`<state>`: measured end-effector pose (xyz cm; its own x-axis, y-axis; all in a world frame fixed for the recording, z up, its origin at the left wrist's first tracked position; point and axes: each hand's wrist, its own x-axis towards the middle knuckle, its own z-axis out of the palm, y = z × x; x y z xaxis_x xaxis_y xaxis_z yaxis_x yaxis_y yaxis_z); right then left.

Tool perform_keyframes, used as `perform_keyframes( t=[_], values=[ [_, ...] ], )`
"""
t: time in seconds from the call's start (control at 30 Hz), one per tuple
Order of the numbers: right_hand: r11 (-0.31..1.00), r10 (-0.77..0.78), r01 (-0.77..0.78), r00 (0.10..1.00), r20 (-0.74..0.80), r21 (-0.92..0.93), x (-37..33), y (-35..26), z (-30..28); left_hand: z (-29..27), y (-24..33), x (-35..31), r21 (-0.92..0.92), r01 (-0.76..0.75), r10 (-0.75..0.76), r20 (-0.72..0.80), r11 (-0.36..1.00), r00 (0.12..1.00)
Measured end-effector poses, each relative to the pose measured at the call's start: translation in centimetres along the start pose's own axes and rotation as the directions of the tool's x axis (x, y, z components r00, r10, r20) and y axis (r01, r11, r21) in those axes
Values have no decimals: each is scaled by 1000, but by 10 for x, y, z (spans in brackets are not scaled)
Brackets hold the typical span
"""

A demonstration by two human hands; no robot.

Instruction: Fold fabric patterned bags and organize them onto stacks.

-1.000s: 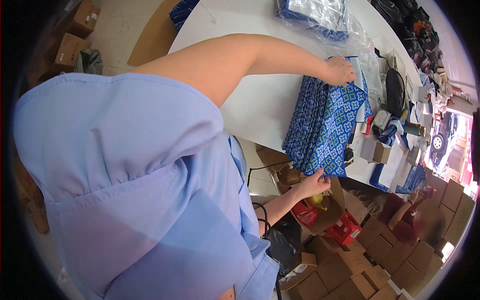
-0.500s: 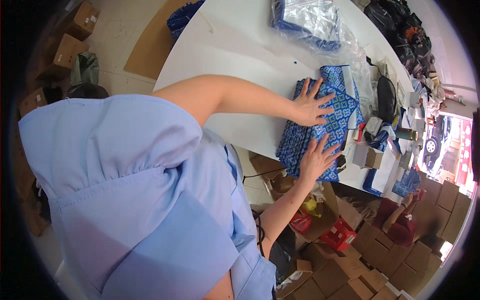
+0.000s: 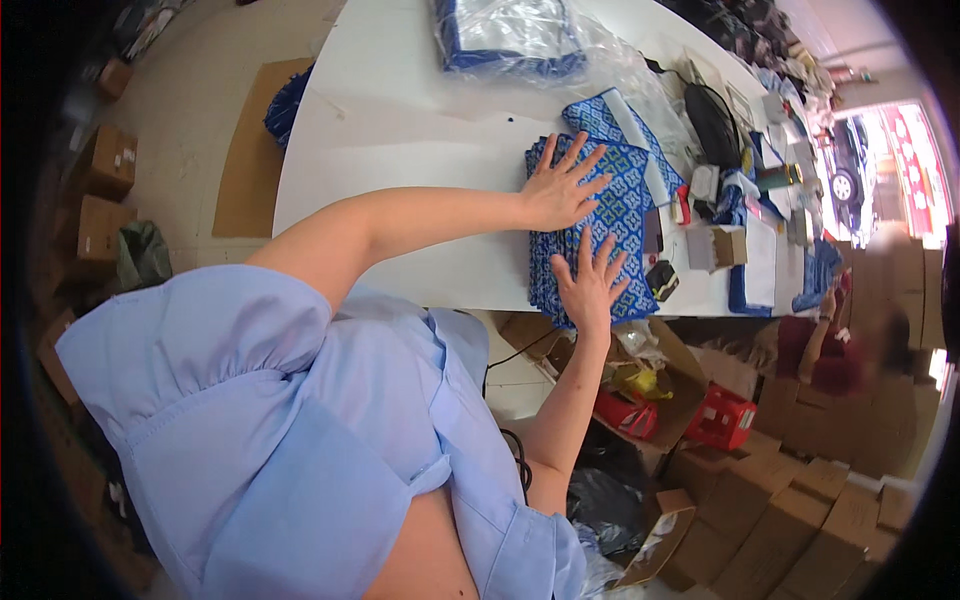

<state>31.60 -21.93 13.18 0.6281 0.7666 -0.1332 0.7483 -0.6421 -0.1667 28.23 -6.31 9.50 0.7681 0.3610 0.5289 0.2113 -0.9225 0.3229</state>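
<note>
A stack of blue patterned fabric pieces (image 3: 622, 202) lies at the table's near edge, its layers showing along the left side. Flat on top of it, fingers spread, rests my left hand (image 3: 562, 190). My right hand (image 3: 590, 285) lies on the same stack nearer the edge, its fingers also stretched apart. Neither hand grips anything. Just beyond the stack is another blue patterned piece (image 3: 592, 118) with a pale strip, partly overlapping it.
A clear plastic bag with blue-edged contents (image 3: 510, 35) lies on the white table (image 3: 400, 130). A black pouch (image 3: 712, 125), a small open carton (image 3: 715, 247) and a dark tape measure-like object (image 3: 661, 280) are to the right. Below stand cardboard boxes (image 3: 770, 520) and a red crate (image 3: 720, 418). Another person (image 3: 835, 350) sits at right.
The view has turned, so the table and stack appear shifted left. Both hands stay spread on the stack, with the left hand now nearer its left side.
</note>
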Motion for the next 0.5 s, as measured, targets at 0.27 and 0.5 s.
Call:
perform_keyframes(
  t=[0.27, 0.5],
  values=[
    [996, -80, 81, 996, -25, 22, -10, -2, 4, -1, -1, 5, 42, -38, 32, 138, 998, 990],
    [998, -65, 65, 997, -50, -3, -18, -9, 6, -6, -5, -13, -86, -134, 146, 164, 987, 976]
  ],
)
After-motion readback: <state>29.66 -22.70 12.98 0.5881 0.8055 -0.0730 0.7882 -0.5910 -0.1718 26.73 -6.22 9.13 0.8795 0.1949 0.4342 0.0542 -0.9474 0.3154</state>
